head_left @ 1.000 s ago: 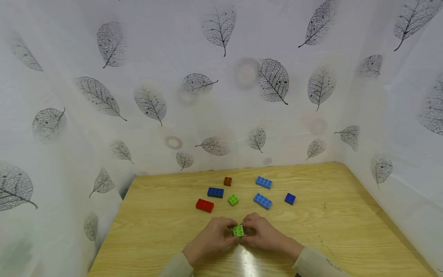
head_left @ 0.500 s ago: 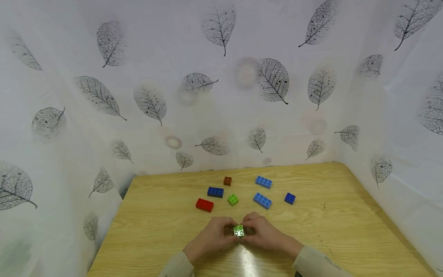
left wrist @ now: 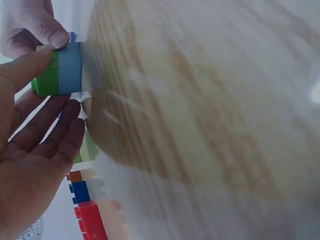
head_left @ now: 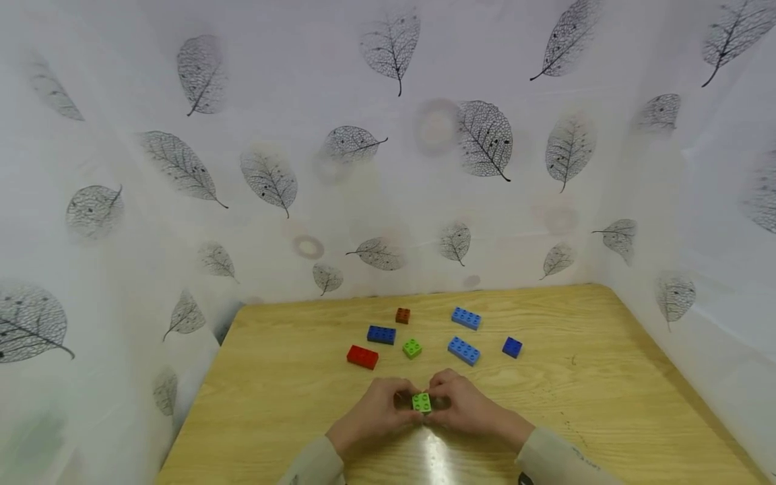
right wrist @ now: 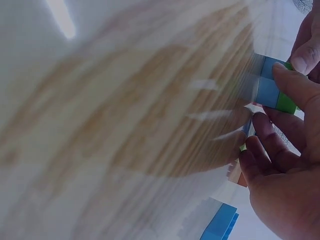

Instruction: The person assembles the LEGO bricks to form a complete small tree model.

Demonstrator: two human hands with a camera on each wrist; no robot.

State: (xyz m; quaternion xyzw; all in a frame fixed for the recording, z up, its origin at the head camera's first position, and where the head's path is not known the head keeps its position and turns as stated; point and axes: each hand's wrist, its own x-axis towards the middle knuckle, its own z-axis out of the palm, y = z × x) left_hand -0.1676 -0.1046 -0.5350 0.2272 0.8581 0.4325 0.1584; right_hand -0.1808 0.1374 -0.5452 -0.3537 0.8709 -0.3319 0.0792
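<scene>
A small stack of toy building bricks stands near the table's front middle, held from both sides. Its top is a green square brick [head_left: 421,403]; beneath it are light blue pieces [left wrist: 70,68], which the head view hides. My left hand [head_left: 382,409] pinches the stack on its left side, thumb on the near face. From the right, my right hand [head_left: 463,404] pinches it too, its thumb [right wrist: 290,80] against the near face. In the left wrist view the green and blue layers sit flush. The lower fingers of both hands are loosely bent below the stack.
Beyond the hands lie a red brick [head_left: 362,357], a dark blue long brick [head_left: 381,335], a brown brick [head_left: 403,315], a loose green brick [head_left: 412,348], two light blue long bricks [head_left: 463,351] and a small blue brick [head_left: 512,347]. A leaf-patterned curtain [head_left: 388,168] borders the wooden table [head_left: 273,391].
The head view has shifted slightly, moving everything a little to the right in it. Both hands keep their hold on the stack, and the loose bricks stay put.
</scene>
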